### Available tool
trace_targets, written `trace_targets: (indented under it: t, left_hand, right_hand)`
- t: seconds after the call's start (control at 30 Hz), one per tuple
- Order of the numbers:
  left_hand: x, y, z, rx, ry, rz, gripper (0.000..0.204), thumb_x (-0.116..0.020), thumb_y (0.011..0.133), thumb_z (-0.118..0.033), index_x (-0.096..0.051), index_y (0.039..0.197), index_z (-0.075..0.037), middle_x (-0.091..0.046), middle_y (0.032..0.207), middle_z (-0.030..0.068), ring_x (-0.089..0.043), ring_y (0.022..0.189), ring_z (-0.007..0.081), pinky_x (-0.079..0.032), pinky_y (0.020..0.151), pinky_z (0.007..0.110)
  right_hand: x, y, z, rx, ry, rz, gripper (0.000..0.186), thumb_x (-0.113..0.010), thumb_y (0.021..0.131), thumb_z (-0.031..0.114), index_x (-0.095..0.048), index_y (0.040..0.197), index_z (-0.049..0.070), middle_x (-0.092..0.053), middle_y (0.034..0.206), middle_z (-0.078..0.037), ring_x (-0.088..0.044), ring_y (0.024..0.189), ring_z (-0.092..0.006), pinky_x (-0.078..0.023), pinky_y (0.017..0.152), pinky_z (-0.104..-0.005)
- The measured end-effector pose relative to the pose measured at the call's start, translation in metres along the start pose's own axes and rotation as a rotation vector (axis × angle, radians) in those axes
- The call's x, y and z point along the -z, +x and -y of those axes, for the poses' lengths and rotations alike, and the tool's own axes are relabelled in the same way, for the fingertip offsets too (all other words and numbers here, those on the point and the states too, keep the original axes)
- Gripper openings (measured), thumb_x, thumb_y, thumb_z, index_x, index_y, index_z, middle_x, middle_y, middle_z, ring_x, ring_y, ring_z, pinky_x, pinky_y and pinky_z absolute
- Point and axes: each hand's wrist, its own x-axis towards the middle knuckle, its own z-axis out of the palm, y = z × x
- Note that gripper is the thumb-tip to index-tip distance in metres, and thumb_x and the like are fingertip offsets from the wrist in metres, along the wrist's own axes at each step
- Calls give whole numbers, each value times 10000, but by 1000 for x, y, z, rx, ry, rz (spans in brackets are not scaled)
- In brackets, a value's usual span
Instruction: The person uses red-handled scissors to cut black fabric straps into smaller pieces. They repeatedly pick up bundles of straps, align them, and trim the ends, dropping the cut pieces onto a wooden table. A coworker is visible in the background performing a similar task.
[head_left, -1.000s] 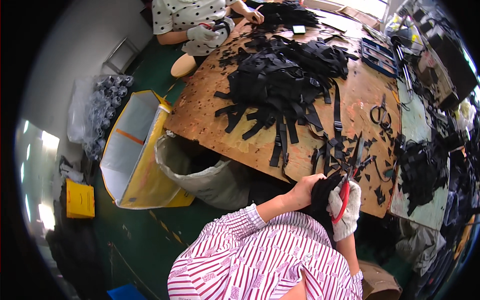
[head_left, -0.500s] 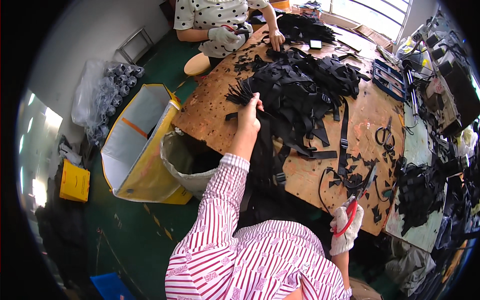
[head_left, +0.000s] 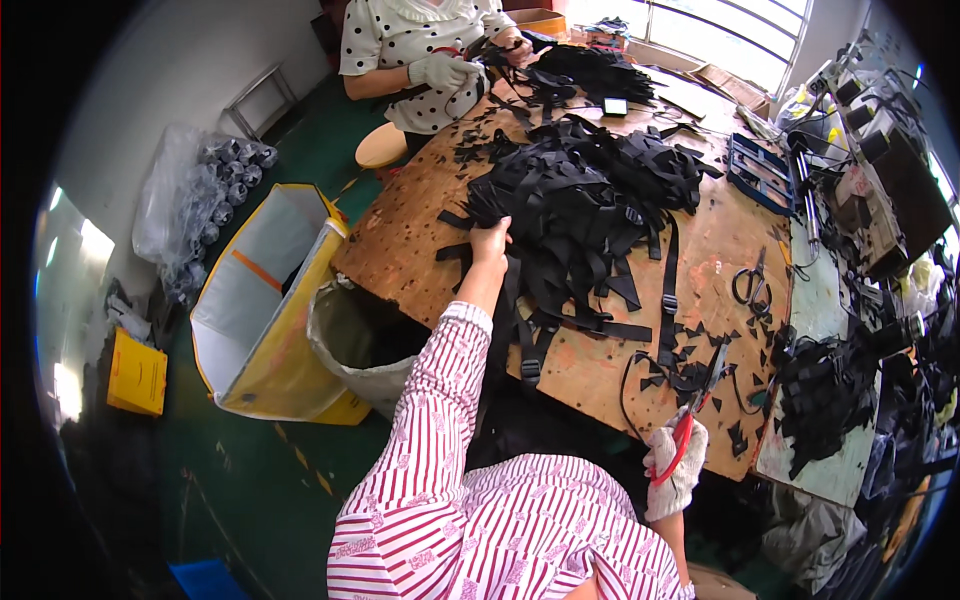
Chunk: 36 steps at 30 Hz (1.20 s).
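Observation:
My bare left hand (head_left: 489, 246) is closed round a bundle of black webbing straps (head_left: 487, 206), at the near left side of a large heap of black straps (head_left: 575, 195). The strap ends stick out beyond my fingers, and part of the grip is hidden. In a white knitted glove, my right hand (head_left: 678, 466) holds red-handled scissors (head_left: 682, 440) near the table's front edge. Their blades point up and away, above small black offcuts (head_left: 690, 378). A strap with a buckle (head_left: 669, 302) hangs down from the heap between my hands.
Across the wooden table (head_left: 400, 262), a co-worker (head_left: 425, 70) handles black straps with a gloved and a bare hand. Black-handled scissors (head_left: 752, 283) and a blue tray (head_left: 760, 172) lie right. A pale bin (head_left: 335, 335) and a yellow bag (head_left: 270, 330) stand left.
My left hand has brought the strap bundle down against the heap. My right hand keeps the scissors almost in place. The co-worker's bare hand has risen from the table towards the gloved one.

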Motion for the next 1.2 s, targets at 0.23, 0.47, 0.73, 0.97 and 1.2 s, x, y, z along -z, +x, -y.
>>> trace_targets:
  t: [0.23, 0.47, 0.73, 0.97, 1.2]
  left_hand:
    - [12, -43, -54, -385, 173, 164, 200, -629, 835, -94, -593, 999, 14, -633, 960, 52, -593, 859, 194, -464, 784, 315]
    - [-8, -125, -118, -341, 179, 561, 231, -598, 788, -56, -567, 1012, -6, -635, 945, 64, -613, 859, 191, -479, 764, 319]
    - [-24, -196, -91, -1009, 545, 1040, 363, -751, 621, -96, -607, 953, -57, -645, 946, 73, -603, 850, 245, -404, 779, 320]
    - [-17, -247, -80, -745, 495, 1376, 283, -700, 707, -111, -586, 958, -49, -606, 877, 70, -587, 847, 236, -371, 785, 316]
    - [-7, -261, -78, -444, 379, 1414, 280, -682, 755, -73, -553, 996, -14, -594, 963, 87, -585, 892, 207, -408, 849, 291]
  right_hand:
    - [5, 1, -5, 16, 7, 35, 283, -559, 757, 59, -446, 1016, 62, -477, 671, -23, -408, 385, -81, -340, 341, -207]
    - [10, 2, -7, 64, 53, 131, 340, -665, 761, 53, -424, 1000, 68, -478, 715, 3, -444, 455, -63, -407, 395, -197]
    - [12, 4, 8, 258, 121, 185, 415, -706, 765, 60, -419, 1064, 74, -536, 837, -18, -534, 657, -87, -469, 572, -215]
    - [0, 31, 4, 816, 89, 230, 472, -636, 761, -22, -365, 1133, 87, -581, 1088, -148, -608, 940, -198, -481, 828, -312]
    - [1, 25, -11, 646, -69, 221, 454, -663, 738, -14, -406, 1105, 62, -508, 913, -26, -541, 753, -103, -469, 708, -245]
